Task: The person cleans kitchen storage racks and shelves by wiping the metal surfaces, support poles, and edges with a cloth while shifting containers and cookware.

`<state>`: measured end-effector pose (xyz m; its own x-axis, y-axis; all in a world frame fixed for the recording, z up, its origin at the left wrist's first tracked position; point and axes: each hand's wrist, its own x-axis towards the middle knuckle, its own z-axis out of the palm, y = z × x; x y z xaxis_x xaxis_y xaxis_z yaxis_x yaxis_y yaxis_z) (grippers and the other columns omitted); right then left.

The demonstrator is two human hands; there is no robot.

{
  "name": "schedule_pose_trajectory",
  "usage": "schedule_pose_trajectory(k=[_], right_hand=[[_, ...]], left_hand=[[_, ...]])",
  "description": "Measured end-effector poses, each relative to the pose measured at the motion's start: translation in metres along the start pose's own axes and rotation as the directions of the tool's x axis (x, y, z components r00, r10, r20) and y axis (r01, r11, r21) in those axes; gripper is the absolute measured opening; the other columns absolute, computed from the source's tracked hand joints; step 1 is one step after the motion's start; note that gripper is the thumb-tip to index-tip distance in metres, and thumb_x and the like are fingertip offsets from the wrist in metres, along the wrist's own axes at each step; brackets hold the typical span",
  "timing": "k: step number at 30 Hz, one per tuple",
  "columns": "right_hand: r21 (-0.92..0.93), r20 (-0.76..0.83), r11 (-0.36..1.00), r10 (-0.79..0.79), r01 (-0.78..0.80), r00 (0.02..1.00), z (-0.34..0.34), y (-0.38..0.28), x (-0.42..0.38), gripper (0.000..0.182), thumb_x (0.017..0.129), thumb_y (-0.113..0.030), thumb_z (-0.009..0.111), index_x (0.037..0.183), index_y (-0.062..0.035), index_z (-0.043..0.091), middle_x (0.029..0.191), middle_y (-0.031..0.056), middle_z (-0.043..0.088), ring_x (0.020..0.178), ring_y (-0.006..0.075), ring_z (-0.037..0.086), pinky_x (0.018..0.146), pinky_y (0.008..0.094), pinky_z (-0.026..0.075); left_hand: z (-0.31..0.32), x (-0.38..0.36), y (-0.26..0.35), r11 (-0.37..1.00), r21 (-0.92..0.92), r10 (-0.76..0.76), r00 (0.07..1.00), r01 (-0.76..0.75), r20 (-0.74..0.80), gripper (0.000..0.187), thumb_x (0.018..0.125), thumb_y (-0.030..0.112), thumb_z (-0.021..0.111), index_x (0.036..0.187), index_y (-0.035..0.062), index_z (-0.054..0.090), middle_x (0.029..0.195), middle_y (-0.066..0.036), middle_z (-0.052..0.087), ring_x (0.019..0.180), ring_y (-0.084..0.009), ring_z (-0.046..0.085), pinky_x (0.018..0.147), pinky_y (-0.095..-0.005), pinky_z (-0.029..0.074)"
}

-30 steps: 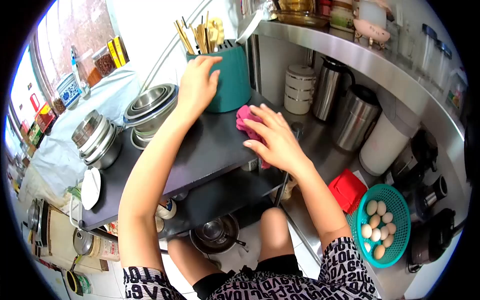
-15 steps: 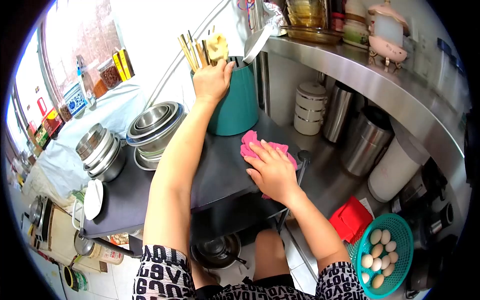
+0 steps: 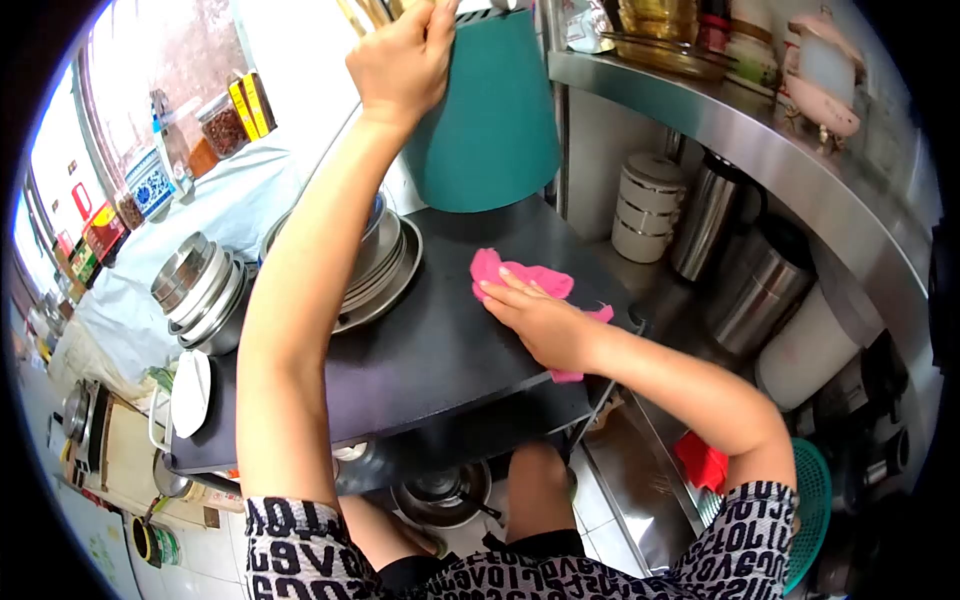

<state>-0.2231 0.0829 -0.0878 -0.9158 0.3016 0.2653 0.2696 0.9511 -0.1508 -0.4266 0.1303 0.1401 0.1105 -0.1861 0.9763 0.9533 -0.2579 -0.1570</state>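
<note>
My left hand [image 3: 402, 62] is closed on the rim of a tall teal utensil holder [image 3: 485, 115], which appears raised off the dark table [image 3: 440, 400]. Chopsticks [image 3: 365, 14] stick out at its top, cut off by the frame edge. Lower and to the right, my right hand [image 3: 545, 322] presses down on a crumpled pink cloth [image 3: 530, 278] on the tabletop. Its fingers are stretched out over the cloth. Stacked metal bowls and plates [image 3: 385, 275] stand left of the cloth, partly hidden behind my left forearm.
More nested steel bowls [image 3: 205, 295] and a white lid-like dish [image 3: 190, 393] sit at the table's left end. On the right, a steel shelf [image 3: 690, 105] overhangs a food carrier [image 3: 648, 210] and flasks [image 3: 712, 215]. A green basket [image 3: 812, 510] is half hidden by my right arm.
My left hand has moved up with the teal holder, which now looks higher and larger. My right hand has shifted slightly with the pink cloth, its forearm swung further right.
</note>
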Motion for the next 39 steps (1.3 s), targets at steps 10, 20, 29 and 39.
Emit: schedule_pose_trajectory(k=[10, 20, 29, 39], right_hand=[[-0.103, -0.003, 0.994, 0.038, -0.038, 0.999, 0.014, 0.120, 0.148, 0.054, 0.090, -0.003, 0.045, 0.143, -0.0017, 0.039, 0.150, 0.0194, 0.037, 0.141, 0.0372, 0.031, 0.116, 0.0474, 0.024], [-0.095, 0.017, 0.945, 0.315, -0.312, 0.949, -0.027, 0.154, 0.089, 0.054, 0.078, 0.002, 0.052, 0.132, 0.0008, 0.054, 0.139, 0.0221, 0.049, 0.125, 0.0371, 0.050, 0.105, 0.0402, 0.041], [0.130, -0.044, 0.978, -0.158, 0.163, 0.986, -0.008, 0.029, 0.042, 0.056, 0.076, 0.009, 0.047, 0.131, 0.0046, 0.050, 0.142, 0.0214, 0.045, 0.135, 0.0320, 0.042, 0.117, 0.0441, 0.028], [-0.252, -0.066, 0.944, 0.202, -0.212, 0.977, 0.019, 0.149, 0.150, 0.041, 0.081, -0.005, 0.054, 0.122, 0.0003, 0.057, 0.132, 0.0209, 0.049, 0.117, 0.0357, 0.053, 0.095, 0.0471, 0.046]], left_hand=[[-0.031, 0.038, 0.024, 0.950, -0.309, -0.036, 0.999, 0.040, 0.020, 0.030, 0.095, 0.021, 0.060, 0.070, 0.0049, 0.059, 0.058, -0.014, 0.056, 0.049, -0.0314, 0.056, 0.047, -0.0381, 0.040], [-0.030, -0.005, -0.022, 0.999, -0.003, 0.046, 0.983, -0.047, 0.180, 0.032, 0.098, 0.034, 0.057, 0.081, 0.0107, 0.071, 0.060, -0.007, 0.064, 0.051, -0.0227, 0.061, 0.050, -0.0319, 0.045], [-0.040, 0.012, -0.029, 0.991, -0.089, -0.094, 0.991, 0.103, 0.100, 0.036, 0.099, 0.038, 0.055, 0.085, 0.0095, 0.073, 0.066, -0.006, 0.068, 0.057, -0.0150, 0.065, 0.056, -0.0288, 0.048], [-0.026, 0.009, -0.022, 0.996, -0.075, 0.047, 0.998, -0.044, 0.038, 0.040, 0.095, 0.038, 0.058, 0.064, 0.0122, 0.059, 0.049, -0.010, 0.050, 0.046, -0.0306, 0.055, 0.046, -0.0394, 0.041]])
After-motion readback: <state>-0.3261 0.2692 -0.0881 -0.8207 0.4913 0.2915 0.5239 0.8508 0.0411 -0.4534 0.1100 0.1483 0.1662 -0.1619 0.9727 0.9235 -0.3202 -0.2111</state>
